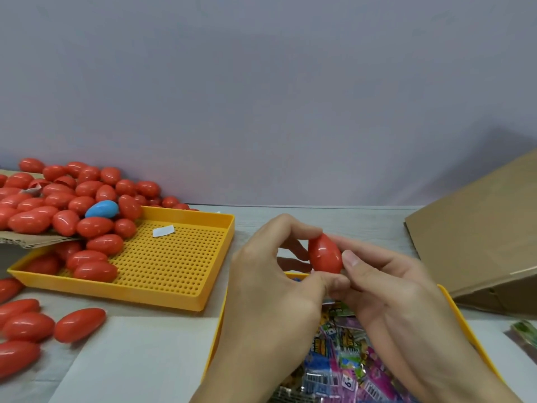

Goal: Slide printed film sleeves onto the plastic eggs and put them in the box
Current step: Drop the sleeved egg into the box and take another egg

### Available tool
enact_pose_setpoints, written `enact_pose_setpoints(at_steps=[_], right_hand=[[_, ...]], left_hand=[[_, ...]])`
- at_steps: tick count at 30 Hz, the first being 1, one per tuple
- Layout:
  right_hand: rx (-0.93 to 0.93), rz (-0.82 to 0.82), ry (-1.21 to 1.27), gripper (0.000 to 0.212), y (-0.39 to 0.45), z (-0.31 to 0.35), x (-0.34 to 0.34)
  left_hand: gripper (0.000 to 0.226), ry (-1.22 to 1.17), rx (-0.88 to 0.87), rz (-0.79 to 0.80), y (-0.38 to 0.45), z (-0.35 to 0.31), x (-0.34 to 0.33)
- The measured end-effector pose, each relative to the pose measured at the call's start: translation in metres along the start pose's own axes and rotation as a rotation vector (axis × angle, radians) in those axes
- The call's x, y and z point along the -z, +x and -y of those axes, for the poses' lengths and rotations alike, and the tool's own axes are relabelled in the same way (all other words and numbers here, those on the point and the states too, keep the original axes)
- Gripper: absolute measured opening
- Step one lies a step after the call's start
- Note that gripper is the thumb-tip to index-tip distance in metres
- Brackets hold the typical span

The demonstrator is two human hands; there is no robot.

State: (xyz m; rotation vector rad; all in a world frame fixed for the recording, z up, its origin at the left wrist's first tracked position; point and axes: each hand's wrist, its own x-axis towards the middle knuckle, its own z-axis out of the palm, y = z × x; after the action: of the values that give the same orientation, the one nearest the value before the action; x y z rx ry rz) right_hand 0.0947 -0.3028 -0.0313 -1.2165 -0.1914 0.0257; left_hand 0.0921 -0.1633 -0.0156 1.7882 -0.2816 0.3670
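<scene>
A grey table [334,219] against a plain wall: at centre frame, the left hand [270,283] and right hand [389,286] both pinch one red egg [325,254] (bare, no sleeve) above printed sleeves [343,359].

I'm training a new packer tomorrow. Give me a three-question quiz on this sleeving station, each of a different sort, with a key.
1. True or false: the red egg held between the left hand and right hand already wears a printed sleeve.
2. Multiple choice: the single blue egg lies A) in the egg pile at the left, B) among the printed sleeves, C) on the cardboard box.
3. Fill in: the small white slip lies on the perforated ______ tray.

Key: 1 false; 2 A; 3 yellow.
</scene>
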Motion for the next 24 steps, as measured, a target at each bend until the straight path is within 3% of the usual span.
enact_pose_setpoints(at_steps=[15, 24], right_hand=[[0.059, -0.108, -0.028, 0.026, -0.0028, 0.003, -0.0067], [0.062, -0.121, -0.052, 0.029, -0.0011, 0.0016, -0.0048]], left_hand=[[0.043, 0.027, -0.122, 0.03, -0.0008, 0.0001, -0.0012], [0.04, -0.12, -0.081, 0.031, -0.0001, 0.0028, -0.0033]])
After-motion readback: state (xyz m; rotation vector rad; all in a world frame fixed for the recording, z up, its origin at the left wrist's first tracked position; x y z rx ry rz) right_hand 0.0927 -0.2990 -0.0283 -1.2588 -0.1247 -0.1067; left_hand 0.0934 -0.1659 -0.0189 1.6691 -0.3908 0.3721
